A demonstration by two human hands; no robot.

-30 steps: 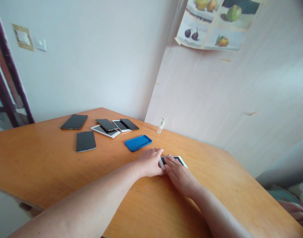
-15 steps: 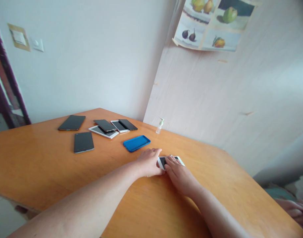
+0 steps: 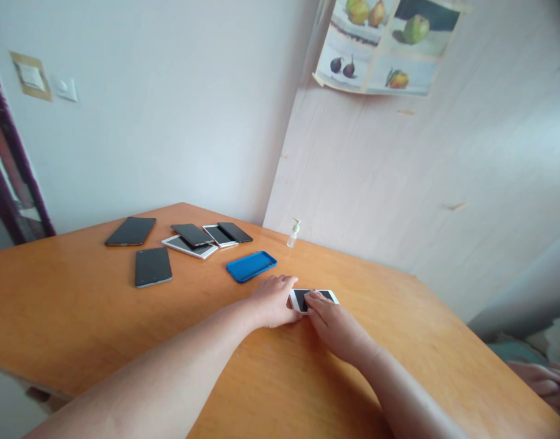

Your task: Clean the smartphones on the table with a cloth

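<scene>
— How many phones do you count?

— Seven. A white phone [image 3: 313, 298] under both hands, and six more in a far-left cluster: two dark slabs [image 3: 130, 231] lying apart, four [image 3: 202, 237] overlapping. One blue phone case [image 3: 251, 266], one small pump bottle [image 3: 294, 233].

— And the hands?

— The left hand [image 3: 273, 300] rests curled at the phone's left end; the right hand [image 3: 335, 324] presses flat fingers on its screen. Neither grips it.

— Room?

— Bare wooden table [image 3: 78, 317] to the near left; the wall edge is close behind the bottle.
</scene>
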